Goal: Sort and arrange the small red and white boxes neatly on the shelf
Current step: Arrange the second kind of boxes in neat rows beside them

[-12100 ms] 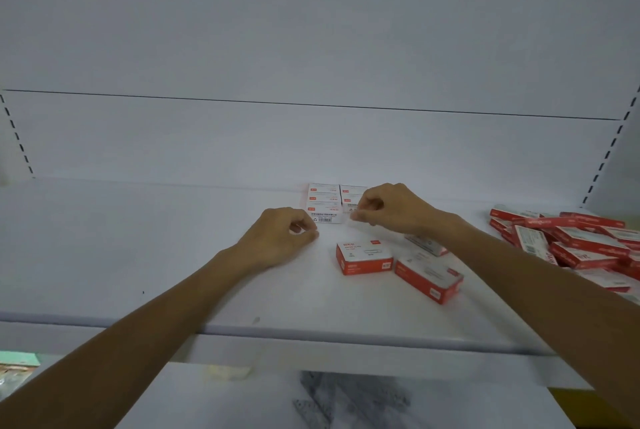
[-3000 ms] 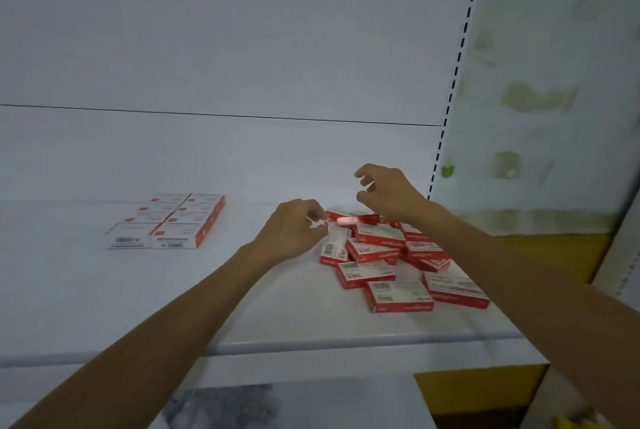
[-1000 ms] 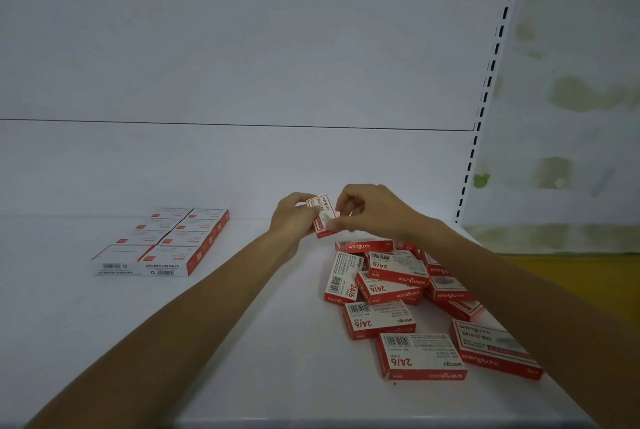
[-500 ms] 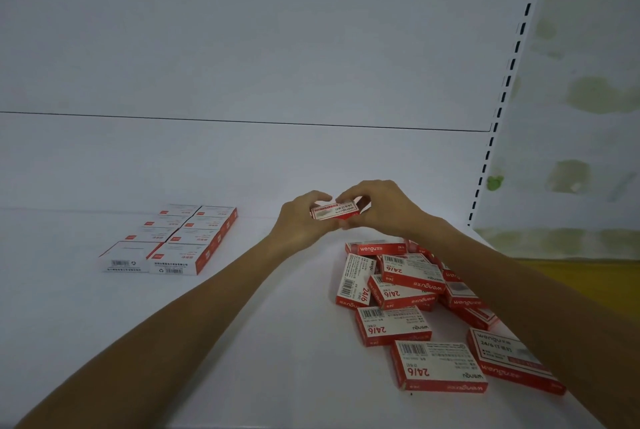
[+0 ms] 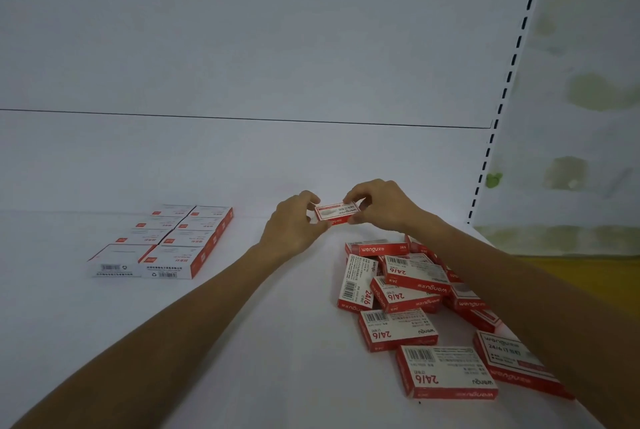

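**shelf_lurker:** Only the head view, right? Where's the box, and how would it handle?

**me:** Yep, just the head view. Both grips are clamped on one small box. My left grip pinches its left end and my right grip pinches the right end, fingers curled round it. It's up in the air just behind the loose pile, not touching the shelf.

I'd guess it's light, stiff-ish card that would dent if I squeezed the broad faces. So the short ends or long edges look like the spots to hold. The smooth print could be a bit slippy too.

**shelf_lurker:** And looks-wise?

**me:** It's a flat little carton with a white face, red border and red sides. The ones in the pile show "24/6" and barcodes. They lie jumbled and overlapping, some tilted. Well left of the pile sits the neat block, two columns lying flat with their edges touching.
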Tool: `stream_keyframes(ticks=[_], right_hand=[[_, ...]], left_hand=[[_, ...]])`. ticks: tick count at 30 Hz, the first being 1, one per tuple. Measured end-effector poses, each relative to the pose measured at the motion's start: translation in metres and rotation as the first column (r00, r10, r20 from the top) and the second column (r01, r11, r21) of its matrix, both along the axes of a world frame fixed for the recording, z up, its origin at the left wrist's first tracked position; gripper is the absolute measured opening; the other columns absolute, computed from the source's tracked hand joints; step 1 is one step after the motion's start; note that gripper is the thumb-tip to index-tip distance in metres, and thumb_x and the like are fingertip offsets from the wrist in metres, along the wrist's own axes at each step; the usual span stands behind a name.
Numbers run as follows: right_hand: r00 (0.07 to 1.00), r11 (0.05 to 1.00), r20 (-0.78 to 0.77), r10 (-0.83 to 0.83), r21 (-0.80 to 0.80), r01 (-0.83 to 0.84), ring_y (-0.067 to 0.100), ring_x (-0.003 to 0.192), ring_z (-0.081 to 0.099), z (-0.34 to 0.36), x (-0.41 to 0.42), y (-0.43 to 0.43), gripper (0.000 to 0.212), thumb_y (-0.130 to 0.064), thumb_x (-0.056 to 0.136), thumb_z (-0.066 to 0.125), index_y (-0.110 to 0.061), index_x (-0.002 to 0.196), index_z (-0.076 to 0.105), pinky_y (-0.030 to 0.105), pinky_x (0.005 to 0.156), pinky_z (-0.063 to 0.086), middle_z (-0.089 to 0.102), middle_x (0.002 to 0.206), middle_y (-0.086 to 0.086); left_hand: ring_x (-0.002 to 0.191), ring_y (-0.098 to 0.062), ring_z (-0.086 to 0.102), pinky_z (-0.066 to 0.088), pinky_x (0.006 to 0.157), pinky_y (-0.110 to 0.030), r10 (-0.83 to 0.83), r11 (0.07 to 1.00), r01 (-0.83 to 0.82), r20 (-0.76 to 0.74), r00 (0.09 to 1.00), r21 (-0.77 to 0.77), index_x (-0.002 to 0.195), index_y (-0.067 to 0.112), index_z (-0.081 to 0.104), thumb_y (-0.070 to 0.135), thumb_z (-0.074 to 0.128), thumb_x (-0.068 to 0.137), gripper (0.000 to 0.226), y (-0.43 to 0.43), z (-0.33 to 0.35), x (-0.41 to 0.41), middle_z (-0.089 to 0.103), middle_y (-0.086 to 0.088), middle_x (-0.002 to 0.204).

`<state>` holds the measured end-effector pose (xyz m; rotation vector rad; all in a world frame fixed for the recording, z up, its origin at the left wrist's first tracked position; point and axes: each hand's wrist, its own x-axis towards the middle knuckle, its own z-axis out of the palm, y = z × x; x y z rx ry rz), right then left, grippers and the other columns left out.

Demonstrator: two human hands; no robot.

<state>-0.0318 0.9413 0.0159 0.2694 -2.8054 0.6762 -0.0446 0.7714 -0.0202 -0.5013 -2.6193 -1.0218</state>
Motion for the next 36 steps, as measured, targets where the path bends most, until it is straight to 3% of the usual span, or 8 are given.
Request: stream_keyframes(ticks=[3,6,19,22,30,36], right_hand=[[0.99,0.987,0.114,-0.08,0.148,0.063,0.017,0.099,0.057,-0.004,-0.009,-0.003,0.035,-0.014,0.076,0.075,-0.007,0.109,0.066,0.017,0.078,0.041,0.063,0.115,0.007],[0.976,0.975,0.175,-0.127,0.202,0.091,0.02,0.106,0.057,-0.011,-0.018,-0.007,0.029,-0.013,0.079,0.071,-0.006,0.107,0.066,0.021,0.08,0.041,0.061,0.116,0.008],[0.982,0.975,0.115,-0.153,0.18,0.131,0.019,0.085,0.055,-0.019,-0.037,-0.009,0.013,-0.013,0.08,0.069,-0.003,0.084,0.062,0.027,0.077,0.048,0.064,0.103,0.013],[0.98,0.968,0.103,-0.169,0.204,0.145,0.021,0.083,0.056,-0.02,-0.039,-0.01,0.027,-0.019,0.08,0.069,-0.012,0.066,0.048,0.03,0.073,0.048,0.064,0.1,0.014],[0.96,0.951,0.131,-0.246,0.224,0.214,0.02,0.081,0.055,-0.02,-0.04,-0.012,0.031,-0.033,0.079,0.07,-0.011,0.087,0.05,0.029,0.068,0.045,0.057,0.092,0.006],[0.942,0.954,0.202,-0.266,0.194,0.228,0.017,0.067,0.054,-0.015,-0.034,-0.006,0.037,-0.041,0.079,0.07,-0.015,0.067,0.046,0.025,0.059,0.041,0.057,0.08,0.004]], left_hand=[[0.105,-0.021,0.057,0.049,0.09,-0.034,0.01,0.997,-0.009,0.001,1.0,-0.079,0.124,0.015,0.049,0.035,0.064,0.084,0.047,-0.005,-0.004,-0.003,0.053,-0.006,0.126],[0.107,-0.021,0.057,0.047,0.092,-0.032,-0.006,0.994,0.011,0.048,0.999,-0.107,0.12,0.013,0.054,0.033,0.061,0.086,0.04,-0.009,-0.006,-0.004,0.056,-0.006,0.125],[0.1,-0.016,0.058,0.047,0.09,-0.03,-0.027,0.998,0.033,0.114,0.993,-0.052,0.102,0.015,0.064,0.027,0.061,0.086,0.02,-0.014,-0.012,-0.013,0.063,-0.002,0.113],[0.099,-0.015,0.058,0.047,0.087,-0.029,-0.035,0.998,0.04,0.112,0.993,-0.047,0.1,0.015,0.065,0.027,0.061,0.086,0.018,-0.012,-0.012,-0.014,0.063,-0.002,0.112],[0.095,-0.014,0.058,0.048,0.088,-0.03,-0.059,0.997,0.064,0.113,0.992,-0.034,0.095,0.015,0.067,0.024,0.061,0.085,0.014,-0.008,-0.01,-0.013,0.064,-0.002,0.109],[0.088,-0.009,0.053,0.041,0.078,-0.02,-0.113,0.993,0.116,0.108,0.988,-0.029,0.094,0.013,0.068,0.023,0.061,0.086,0.014,-0.006,-0.006,-0.005,0.064,-0.001,0.107]])
